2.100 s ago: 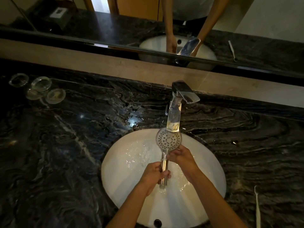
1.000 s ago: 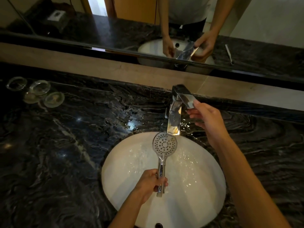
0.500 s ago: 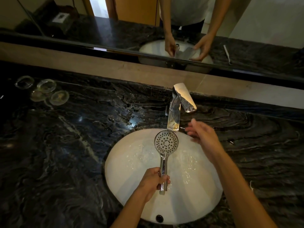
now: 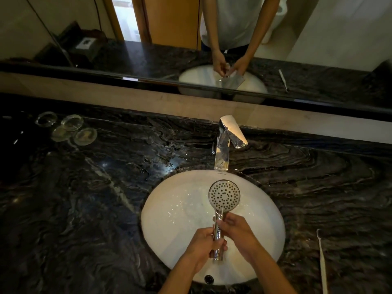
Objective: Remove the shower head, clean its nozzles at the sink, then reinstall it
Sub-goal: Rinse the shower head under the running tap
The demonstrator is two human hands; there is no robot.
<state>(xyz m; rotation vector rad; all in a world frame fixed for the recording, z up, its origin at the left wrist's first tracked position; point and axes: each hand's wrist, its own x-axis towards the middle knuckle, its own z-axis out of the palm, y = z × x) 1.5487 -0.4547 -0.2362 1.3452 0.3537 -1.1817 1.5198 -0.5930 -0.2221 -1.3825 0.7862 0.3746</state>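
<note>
A chrome shower head (image 4: 224,195) with a round, dotted nozzle face is held over the white oval sink (image 4: 176,211), face up towards me. My left hand (image 4: 203,242) grips the lower part of its handle. My right hand (image 4: 235,227) is wrapped round the handle just above, under the round face. The chrome faucet (image 4: 224,143) stands behind the basin, its lever turned to the right, and I see no water coming from the spout. Drops of water lie in the basin.
Dark veined marble counter (image 4: 84,198) surrounds the sink. Several clear glass coasters (image 4: 70,129) lie at the back left. A white toothbrush (image 4: 322,262) lies on the counter at the right. A mirror (image 4: 191,39) runs along the back wall.
My right hand left the shower head, reached to the faucet lever, then came back to grip the handle. The shower head moved down, away from the spout. The water stream is gone.
</note>
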